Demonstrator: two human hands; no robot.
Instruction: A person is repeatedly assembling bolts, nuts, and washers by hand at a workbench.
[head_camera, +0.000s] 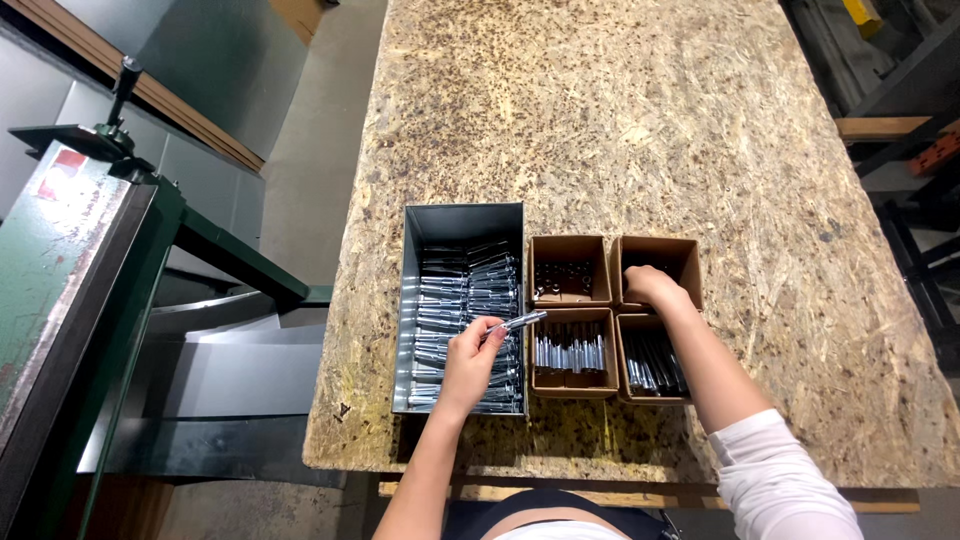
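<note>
Four cardboard boxes (569, 268), one metal bin (461, 222), two hands (470, 356).

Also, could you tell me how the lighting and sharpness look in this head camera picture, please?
Head view: the chipboard table is evenly lit and sharp; bright glare streaks the metal pieces in the grey metal bin; the far-right cardboard box is in deep shadow around the right hand; the left hand and its metal pin are crisp; straight edges bow slightly near the borders.

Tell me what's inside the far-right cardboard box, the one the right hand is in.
The right hand reaches into the far-right cardboard box and covers most of its inside. Around the hand only dark shadow shows, so its contents cannot be made out. The near-right box below it holds silvery metal rods.
</note>
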